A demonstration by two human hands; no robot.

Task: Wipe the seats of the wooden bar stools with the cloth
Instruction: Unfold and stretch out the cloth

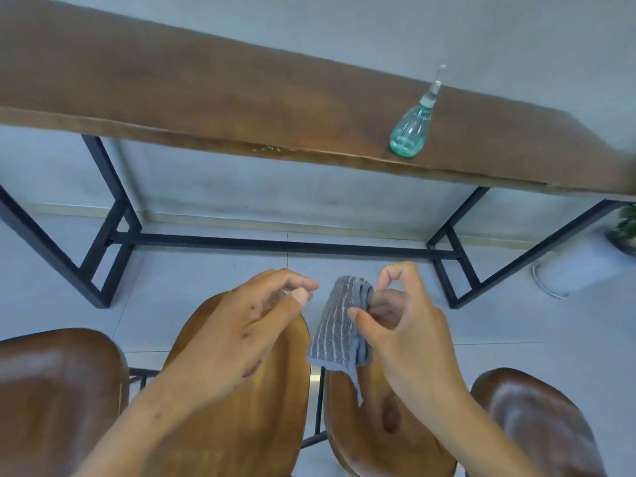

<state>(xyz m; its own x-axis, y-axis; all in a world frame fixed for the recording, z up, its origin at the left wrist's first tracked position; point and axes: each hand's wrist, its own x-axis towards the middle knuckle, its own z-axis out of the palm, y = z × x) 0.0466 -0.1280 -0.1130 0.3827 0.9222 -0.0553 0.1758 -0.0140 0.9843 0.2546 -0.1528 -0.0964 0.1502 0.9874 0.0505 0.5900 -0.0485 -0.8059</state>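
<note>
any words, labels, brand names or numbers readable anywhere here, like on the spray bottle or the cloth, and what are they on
No text can be read anywhere in this view.
Clear teal plastic spray bottle on the long brown wooden bar table: no label or print shows.
Grey striped cloth held in the right hand: woven stripes only, no tag visible.
Brown wooden bar stool seats: bare wood grain, no marks or numbers.

cloth (pixel 339 325): grey striped, bunched, hanging (held) | stools (pixel 247 407): four brown wooden seats
</note>
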